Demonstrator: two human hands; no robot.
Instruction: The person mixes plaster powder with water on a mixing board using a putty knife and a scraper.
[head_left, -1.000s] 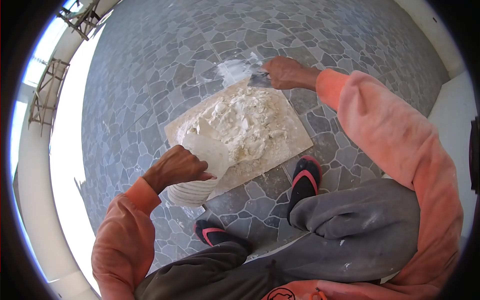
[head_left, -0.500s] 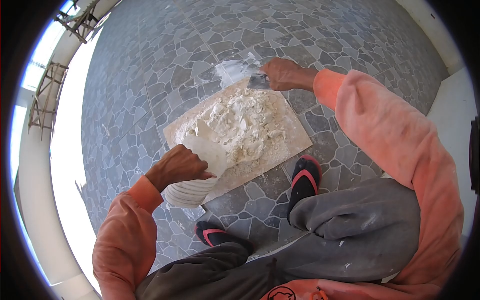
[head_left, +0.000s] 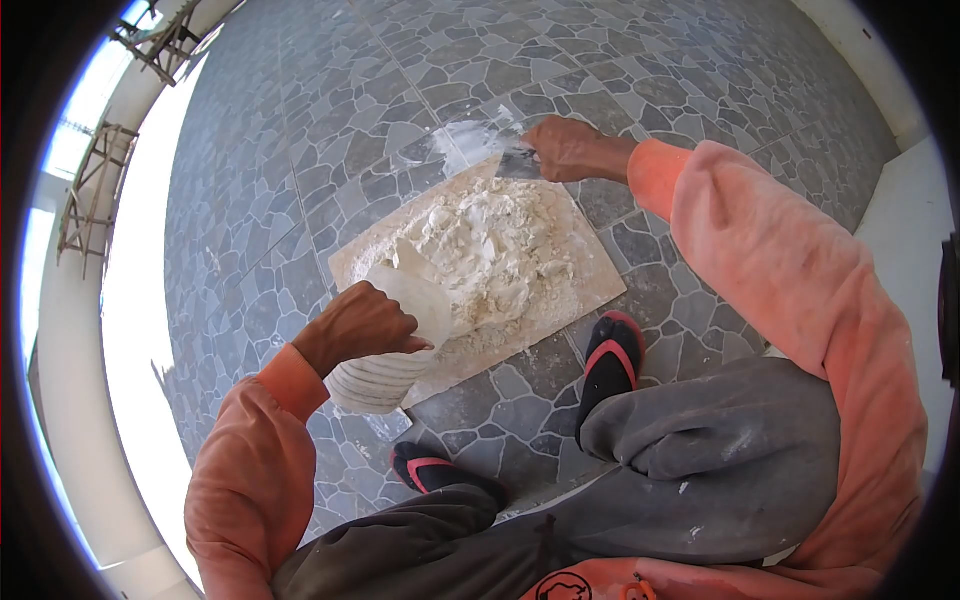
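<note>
My left hand [head_left: 368, 325] is closed on the rim of a white ribbed bucket [head_left: 378, 385], which tilts with its mouth toward a heap of white plaster [head_left: 490, 245]. The heap lies on a pale square board [head_left: 590, 265] on the floor. At the far edge of the board, my right hand [head_left: 565, 150] is wrapped round a putty knife [head_left: 517, 164]. Its handle is hidden in my fingers, and the flat metal blade is beside the plaster.
The grey stone-patterned tile floor [head_left: 350, 100] carries a white smear [head_left: 470, 140] beyond the board. My feet, in sandals [head_left: 612, 355], stand at its near side. A small flat metal piece [head_left: 388, 424] lies by the bucket. Wooden scaffolding [head_left: 95, 195] stands at far left.
Very little differs. The bucket and my left hand have shifted slightly; my right hand with the putty knife stays at nearly the same spot.
</note>
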